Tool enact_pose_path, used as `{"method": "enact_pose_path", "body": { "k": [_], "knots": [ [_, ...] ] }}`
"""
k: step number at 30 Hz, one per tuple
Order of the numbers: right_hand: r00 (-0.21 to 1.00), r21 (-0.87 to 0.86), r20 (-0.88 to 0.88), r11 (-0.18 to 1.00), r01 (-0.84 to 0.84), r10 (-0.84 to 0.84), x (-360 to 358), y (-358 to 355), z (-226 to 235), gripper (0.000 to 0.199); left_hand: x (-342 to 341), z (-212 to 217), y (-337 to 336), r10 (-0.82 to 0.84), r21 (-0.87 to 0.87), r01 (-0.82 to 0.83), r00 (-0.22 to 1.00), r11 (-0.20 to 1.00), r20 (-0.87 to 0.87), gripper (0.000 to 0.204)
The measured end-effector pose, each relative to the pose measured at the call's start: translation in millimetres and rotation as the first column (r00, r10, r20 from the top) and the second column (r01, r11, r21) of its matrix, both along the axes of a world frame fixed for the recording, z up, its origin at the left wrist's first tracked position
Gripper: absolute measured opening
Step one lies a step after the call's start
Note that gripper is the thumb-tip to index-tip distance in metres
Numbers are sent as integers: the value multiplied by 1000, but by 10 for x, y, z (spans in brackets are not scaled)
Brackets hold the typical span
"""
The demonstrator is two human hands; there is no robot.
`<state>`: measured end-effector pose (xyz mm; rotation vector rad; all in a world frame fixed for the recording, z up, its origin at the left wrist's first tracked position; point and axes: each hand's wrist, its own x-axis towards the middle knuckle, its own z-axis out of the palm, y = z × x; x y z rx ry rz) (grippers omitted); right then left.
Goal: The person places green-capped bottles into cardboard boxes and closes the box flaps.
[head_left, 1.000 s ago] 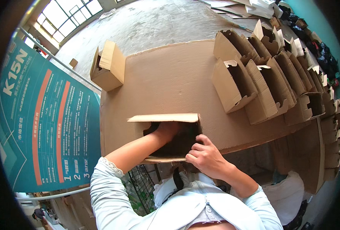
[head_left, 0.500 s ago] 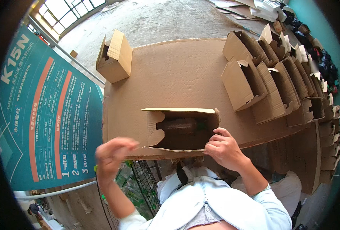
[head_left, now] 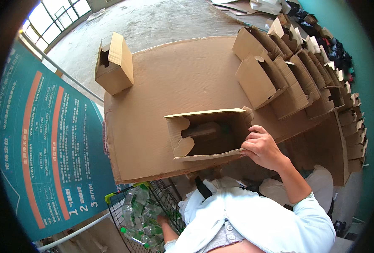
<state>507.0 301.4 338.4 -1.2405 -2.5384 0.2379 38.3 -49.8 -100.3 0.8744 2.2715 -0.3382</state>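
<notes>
**Open carton steadied at the table edge**

Cardboard sheeting (head_left: 170,84) covered the worktable. Right hand (head_left: 260,147) pinched the open carton (head_left: 208,135) at its lower flap; left hand (head_left: 163,219) reached into the wire basket (head_left: 123,211) of clear bottles (head_left: 140,206), grip unclear. One-handed support risked tipping the carton. Teal sign (head_left: 48,143) with orange bands stood left; folded cartons (head_left: 296,80) were stacked right.

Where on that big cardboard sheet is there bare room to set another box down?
The widest bare patch on the cardboard sheet lies between the lone box at far left and the row of folded boxes on the right, beyond the open box that the right hand holds. The right side is crowded.
</notes>
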Motion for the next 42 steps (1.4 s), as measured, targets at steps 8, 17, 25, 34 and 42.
{"method": "enact_pose_path", "body": {
  "k": [8,17,25,34,42],
  "knots": [
    [996,2,34,996,84,-84,-50,-19,29,9,-360,-152,402,823,-44,-889,403,457,400,69],
    [998,3,53,999,46,-46,-42,6,12,5,-126,248,878,822,-69,-842,499,534,272,95],
    [999,2,-33,1000,-19,19,25,89,-10,10,-799,261,-1041,628,-435,-867,-201,244,752,67],
    [981,-39,-128,988,-149,143,142,176,-74,8,38,3240,864,-491,308,-939,199,152,848,90],
    [981,18,-134,991,-136,137,166,72,-208,4,1611,4770,3828,-824,553,-754,27,355,565,89]
  ]
}}
